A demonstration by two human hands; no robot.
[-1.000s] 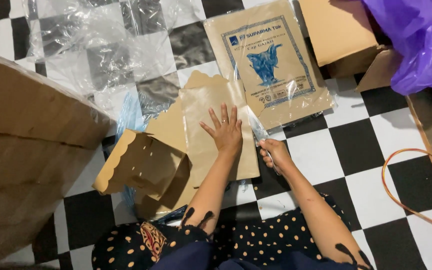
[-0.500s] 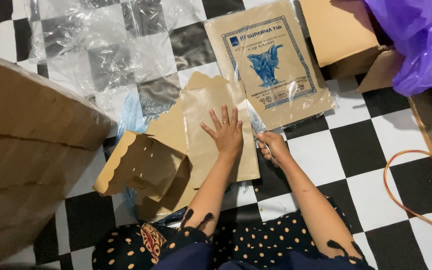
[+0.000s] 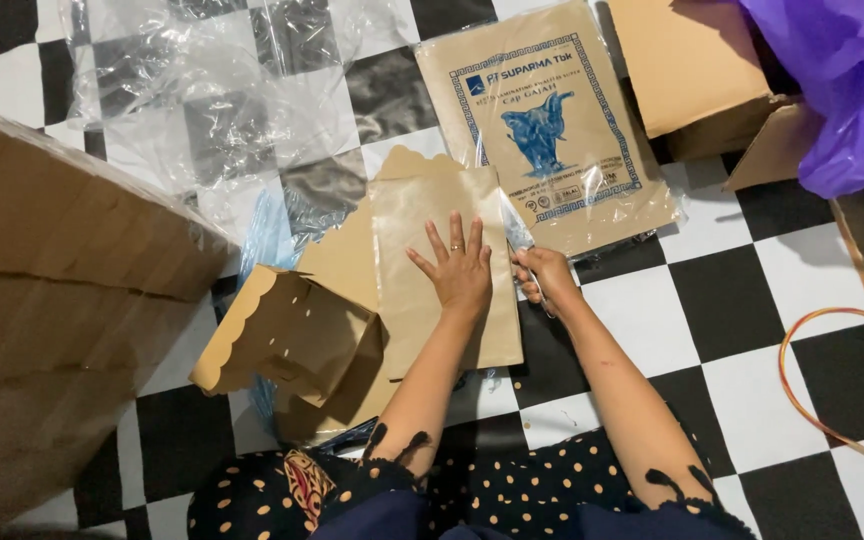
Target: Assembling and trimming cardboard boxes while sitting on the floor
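From the head camera, the left hand point(image 3: 460, 268) lay flat with its fingers spread wide, pressing down on a stack of brown paper sheets point(image 3: 442, 300) on the black and white checkered floor point(image 3: 722, 310). It gripped nothing; it just pushed on the paper. A ring sat on one finger. Just to the right of that stack, the right hand point(image 3: 544, 275) was curled shut around a knife point(image 3: 514, 232), and the blade pointed up along the right edge of the paper. Above the stack and touching its top right corner lay a packet of brown paper point(image 3: 552, 120) in clear wrap with a blue picture on its front. To the left of the stack sat a folded brown piece with a wavy edge and small holes point(image 3: 287, 335), resting partly on more brown paper. Above and left of the stack lay crinkled clear plastic sheets point(image 3: 212, 90). Far left of the stack stood a big cardboard box point(image 3: 52, 300). Up and right of the stack were another cardboard box point(image 3: 692, 70) and a purple plastic bag point(image 3: 842, 80). Well to the right of the stack curved an orange cord point(image 3: 802, 400).
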